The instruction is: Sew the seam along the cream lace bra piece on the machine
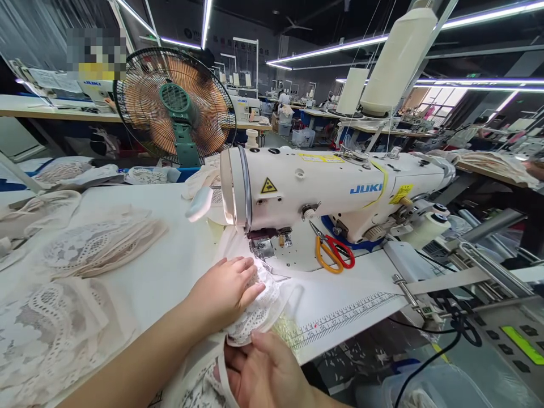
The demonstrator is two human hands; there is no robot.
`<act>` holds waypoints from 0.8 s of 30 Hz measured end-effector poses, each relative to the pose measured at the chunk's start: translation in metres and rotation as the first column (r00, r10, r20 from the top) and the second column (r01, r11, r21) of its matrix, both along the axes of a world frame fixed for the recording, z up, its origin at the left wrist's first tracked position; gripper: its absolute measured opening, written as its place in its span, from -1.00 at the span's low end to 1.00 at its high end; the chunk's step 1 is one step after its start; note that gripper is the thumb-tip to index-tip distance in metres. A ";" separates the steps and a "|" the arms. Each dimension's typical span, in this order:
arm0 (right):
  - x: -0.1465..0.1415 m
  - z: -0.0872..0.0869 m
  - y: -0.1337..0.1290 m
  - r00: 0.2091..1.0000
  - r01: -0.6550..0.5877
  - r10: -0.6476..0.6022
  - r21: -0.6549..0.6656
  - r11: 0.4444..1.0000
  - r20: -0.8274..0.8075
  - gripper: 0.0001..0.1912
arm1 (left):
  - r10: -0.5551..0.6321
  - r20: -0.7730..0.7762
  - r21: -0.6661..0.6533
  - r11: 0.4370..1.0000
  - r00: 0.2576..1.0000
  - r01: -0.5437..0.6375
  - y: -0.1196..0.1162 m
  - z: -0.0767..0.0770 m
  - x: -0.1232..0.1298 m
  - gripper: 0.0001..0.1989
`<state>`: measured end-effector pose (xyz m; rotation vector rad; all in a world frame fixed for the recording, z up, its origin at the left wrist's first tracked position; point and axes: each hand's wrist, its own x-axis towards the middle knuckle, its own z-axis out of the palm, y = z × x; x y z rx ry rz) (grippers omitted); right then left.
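A white lace piece (257, 309) lies under the needle area of the white sewing machine (297, 181). My left hand (227, 292) rests flat on the lace, fingers toward the presser foot and thumb apart. Nearer the camera, my right hand (266, 368) pinches the edge of the lace between thumb and fingers, with a pale strip hanging beside its fingers. More lace fabric (204, 391) hangs below, at the table's front edge. Scissors with one orange and one red handle (334, 252) lie on the machine bed, right of the needle area.
Stacks of lace pieces (106, 243) cover the table's left side. A large fan (176, 107) stands behind. Thread cones (399, 62) rise at the back right. A printed ruler (348, 317) runs along the front edge; a metal rack and control panel (510, 340) sit at right.
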<state>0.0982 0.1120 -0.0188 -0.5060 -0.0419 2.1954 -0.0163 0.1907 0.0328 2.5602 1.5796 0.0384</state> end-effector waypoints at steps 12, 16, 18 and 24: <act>-0.005 0.009 0.006 0.999 -0.006 0.005 0.031 0.999 0.043 -0.54 | 0.024 -0.092 0.094 0.995 0.995 -0.016 0.004 -0.008 0.000 -0.53; -0.007 0.009 0.010 0.999 -0.007 0.002 0.099 0.995 0.047 -0.63 | 0.096 -0.119 0.111 0.990 0.988 -0.083 0.007 -0.004 0.001 -0.53; -0.007 0.009 0.012 0.999 -0.021 0.014 0.148 0.989 0.045 -0.69 | 0.136 -0.134 0.086 0.988 0.982 -0.125 0.008 -0.002 0.002 -0.50; -0.011 0.009 0.013 0.998 -0.037 0.022 0.305 0.952 0.052 -0.79 | 0.132 -0.218 0.051 0.991 0.967 -0.124 0.012 -0.006 -0.001 -0.43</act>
